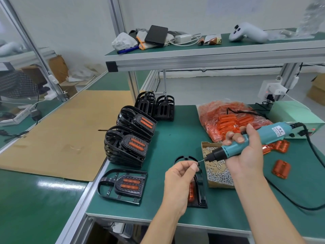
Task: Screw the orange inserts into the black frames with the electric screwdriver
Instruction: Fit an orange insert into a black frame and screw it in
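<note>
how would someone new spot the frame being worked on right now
Start at the cardboard box of screws near the green bench's front edge. The frame lies flat just left of it, under the left hand. Unlike the finished frame further left, its orange insert is mostly hidden.

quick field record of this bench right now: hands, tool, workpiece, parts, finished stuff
left hand: left hand pinches a screw at the tool tip
right hand: right hand grips the electric screwdriver
workpiece: black frame with orange insert, lying under the left hand
screws: open cardboard box of screws, right of the frame
spare inserts: bag of orange inserts, plus loose ones on the mat
finished: assembled frames stacked at left, one assembled frame lying flat
</note>
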A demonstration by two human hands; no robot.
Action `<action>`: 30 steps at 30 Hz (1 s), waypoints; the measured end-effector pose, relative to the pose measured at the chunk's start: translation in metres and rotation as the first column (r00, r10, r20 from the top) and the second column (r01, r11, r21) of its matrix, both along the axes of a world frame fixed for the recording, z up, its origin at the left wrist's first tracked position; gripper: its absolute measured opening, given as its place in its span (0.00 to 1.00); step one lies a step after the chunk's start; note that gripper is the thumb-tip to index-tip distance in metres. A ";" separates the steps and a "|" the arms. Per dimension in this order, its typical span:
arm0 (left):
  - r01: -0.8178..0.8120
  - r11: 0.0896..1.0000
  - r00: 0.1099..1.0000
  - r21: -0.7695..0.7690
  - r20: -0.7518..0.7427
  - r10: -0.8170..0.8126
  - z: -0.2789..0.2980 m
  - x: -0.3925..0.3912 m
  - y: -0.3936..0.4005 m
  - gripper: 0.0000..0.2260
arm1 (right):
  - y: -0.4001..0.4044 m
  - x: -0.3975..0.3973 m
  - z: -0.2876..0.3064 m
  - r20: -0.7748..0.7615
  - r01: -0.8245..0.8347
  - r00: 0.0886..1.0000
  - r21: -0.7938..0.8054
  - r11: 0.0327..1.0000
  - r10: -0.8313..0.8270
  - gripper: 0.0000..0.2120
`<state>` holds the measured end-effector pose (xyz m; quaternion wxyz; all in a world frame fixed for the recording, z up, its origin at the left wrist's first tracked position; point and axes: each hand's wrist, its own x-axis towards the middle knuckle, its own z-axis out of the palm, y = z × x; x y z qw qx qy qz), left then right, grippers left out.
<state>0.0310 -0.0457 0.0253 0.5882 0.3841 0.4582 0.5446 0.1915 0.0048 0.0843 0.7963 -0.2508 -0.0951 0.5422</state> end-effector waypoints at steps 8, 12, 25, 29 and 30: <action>-0.014 1.000 0.996 -0.001 -0.091 0.014 -0.001 0.001 -0.001 0.10 | -0.001 -0.003 0.000 0.025 -0.016 1.000 -0.012 1.000 0.017 0.09; -0.028 1.000 0.994 -0.007 -0.105 0.027 -0.002 0.002 -0.001 0.10 | -0.001 -0.005 -0.001 0.031 -0.028 0.999 -0.013 1.000 0.028 0.09; -0.053 0.998 0.987 -0.024 -0.151 0.048 0.001 0.001 -0.003 0.12 | -0.005 -0.015 0.005 0.116 -0.023 0.993 0.000 1.000 0.023 0.09; -0.050 0.999 0.983 -0.021 -0.179 0.045 0.002 -0.001 -0.004 0.13 | -0.007 -0.018 0.008 0.126 -0.023 0.992 0.010 1.000 0.022 0.10; -0.049 0.998 0.983 -0.028 -0.181 0.043 0.002 -0.002 -0.004 0.14 | -0.008 -0.019 0.008 0.133 -0.026 0.991 0.017 1.000 0.023 0.10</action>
